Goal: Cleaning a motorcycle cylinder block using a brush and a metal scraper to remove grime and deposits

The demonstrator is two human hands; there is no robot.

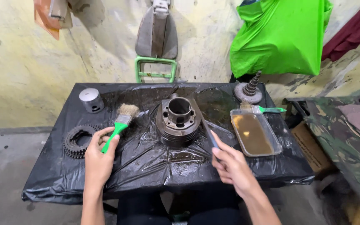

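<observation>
A dark finned engine cylinder (178, 121) stands upright in the middle of a table covered with black plastic sheet (146, 162). My left hand (98, 158) grips a green-handled paintbrush (120, 125), its bristles pointing up and away, left of the cylinder. My right hand (232, 166) holds a thin dark rod-like tool (207, 129) whose far end reaches the cylinder's right side.
A clear tray of brown liquid (254, 133) lies to the right, with a second green-handled brush (267, 109) behind it. A silver piston (91, 100) and a toothed gear (78, 141) sit at the left, a spiral-shafted part (250, 89) at the back right.
</observation>
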